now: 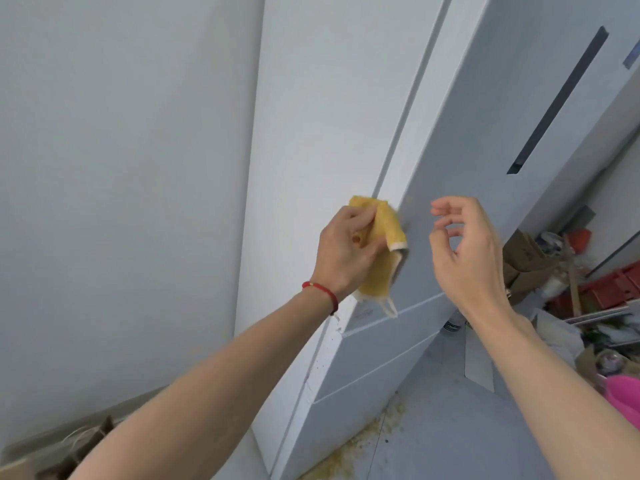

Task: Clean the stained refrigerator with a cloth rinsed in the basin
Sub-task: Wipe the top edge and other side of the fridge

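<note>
Status: wiping under way, judged mid-task. Left hand grips a bunched yellow cloth and presses it against the front corner edge of the white refrigerator, roughly at the height where the upper door meets the drawer line below. Right hand hovers just right of the cloth, apart from the door, fingers loosely curled and holding nothing.

Done, as far as visible: the upper door face and the side panel above the cloth look free of marks. Left to do: dark specks along the near lower edge of the side panel, and yellowish crumbly residue on the floor at the refrigerator's base (floor may lie outside the task). A further rinse is probably needed before the lower section.

Not resolvable: the basin, unless the pink object cut off at the right edge is it; only a rim shows. Whether the cloth is wet cannot be told. The surface under the cloth is hidden. Clutter at far right is too jumbled to identify.
</note>
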`<state>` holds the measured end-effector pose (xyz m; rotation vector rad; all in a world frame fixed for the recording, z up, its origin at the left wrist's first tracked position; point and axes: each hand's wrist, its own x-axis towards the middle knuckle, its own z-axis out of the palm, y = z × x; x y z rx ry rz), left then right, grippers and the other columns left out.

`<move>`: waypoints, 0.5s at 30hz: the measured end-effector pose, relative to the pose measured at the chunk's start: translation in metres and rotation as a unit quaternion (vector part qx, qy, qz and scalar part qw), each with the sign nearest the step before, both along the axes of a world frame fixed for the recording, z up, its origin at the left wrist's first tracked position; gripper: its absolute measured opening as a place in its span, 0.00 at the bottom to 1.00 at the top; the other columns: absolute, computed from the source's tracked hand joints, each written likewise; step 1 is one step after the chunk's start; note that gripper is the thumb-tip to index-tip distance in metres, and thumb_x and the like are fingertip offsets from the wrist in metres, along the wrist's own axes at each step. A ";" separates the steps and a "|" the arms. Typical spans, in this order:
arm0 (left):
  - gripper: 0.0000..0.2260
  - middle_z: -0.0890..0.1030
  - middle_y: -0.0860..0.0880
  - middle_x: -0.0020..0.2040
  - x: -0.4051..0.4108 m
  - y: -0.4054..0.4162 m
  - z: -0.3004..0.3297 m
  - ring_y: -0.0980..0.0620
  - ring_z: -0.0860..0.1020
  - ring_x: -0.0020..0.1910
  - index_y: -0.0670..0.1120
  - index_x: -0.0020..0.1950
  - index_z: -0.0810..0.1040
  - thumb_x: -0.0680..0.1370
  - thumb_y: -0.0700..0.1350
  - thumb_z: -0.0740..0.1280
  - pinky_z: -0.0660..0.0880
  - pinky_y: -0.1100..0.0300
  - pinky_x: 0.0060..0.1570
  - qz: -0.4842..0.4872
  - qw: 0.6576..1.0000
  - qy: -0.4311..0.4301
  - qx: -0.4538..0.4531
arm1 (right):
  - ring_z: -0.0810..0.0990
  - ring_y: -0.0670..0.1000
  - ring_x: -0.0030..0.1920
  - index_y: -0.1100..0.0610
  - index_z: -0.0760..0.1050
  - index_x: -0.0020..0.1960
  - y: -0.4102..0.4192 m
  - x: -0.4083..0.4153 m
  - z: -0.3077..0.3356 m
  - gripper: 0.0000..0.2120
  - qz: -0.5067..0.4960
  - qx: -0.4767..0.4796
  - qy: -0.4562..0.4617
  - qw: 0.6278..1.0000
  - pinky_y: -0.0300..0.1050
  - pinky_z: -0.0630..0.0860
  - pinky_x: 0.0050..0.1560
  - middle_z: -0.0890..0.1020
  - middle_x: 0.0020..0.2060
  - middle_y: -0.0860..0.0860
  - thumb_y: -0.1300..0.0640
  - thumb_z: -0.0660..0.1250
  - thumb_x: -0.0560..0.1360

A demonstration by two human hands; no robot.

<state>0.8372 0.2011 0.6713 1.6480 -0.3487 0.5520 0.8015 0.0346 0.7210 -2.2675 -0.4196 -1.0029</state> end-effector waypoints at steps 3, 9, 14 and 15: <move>0.20 0.81 0.52 0.57 0.011 0.009 0.037 0.54 0.79 0.57 0.49 0.63 0.84 0.72 0.48 0.78 0.78 0.51 0.59 -0.015 1.000 -0.015 -0.004 | 0.78 0.52 0.51 0.64 0.76 0.60 0.011 -0.002 -0.007 0.12 0.003 -0.025 -0.076 0.997 0.44 0.75 0.54 0.79 0.54 0.56 0.64 0.62 0.78; 0.15 0.82 0.50 0.59 0.012 0.033 0.005 0.51 0.79 0.61 0.47 0.62 0.84 0.75 0.41 0.72 0.74 0.47 0.67 -0.137 0.990 0.042 0.014 | 0.77 0.59 0.63 0.66 0.79 0.64 0.056 -0.009 -0.023 0.15 -0.024 -0.160 -0.217 0.963 0.54 0.74 0.66 0.79 0.62 0.61 0.69 0.67 0.78; 0.24 0.81 0.47 0.66 0.025 0.061 0.009 0.50 0.76 0.69 0.47 0.67 0.81 0.76 0.36 0.55 0.70 0.47 0.70 -0.340 0.902 0.214 -0.158 | 0.76 0.60 0.69 0.69 0.75 0.68 0.090 0.008 -0.057 0.18 -0.169 -0.306 -0.116 0.930 0.55 0.69 0.74 0.78 0.66 0.61 0.65 0.62 0.80; 0.25 0.81 0.46 0.67 0.027 0.063 0.009 0.49 0.75 0.70 0.46 0.69 0.80 0.76 0.37 0.54 0.71 0.47 0.69 -0.355 0.896 0.214 -0.160 | 0.73 0.62 0.72 0.69 0.72 0.71 0.097 0.006 -0.059 0.21 -0.216 -0.341 -0.096 0.910 0.58 0.63 0.78 0.76 0.68 0.62 0.65 0.56 0.80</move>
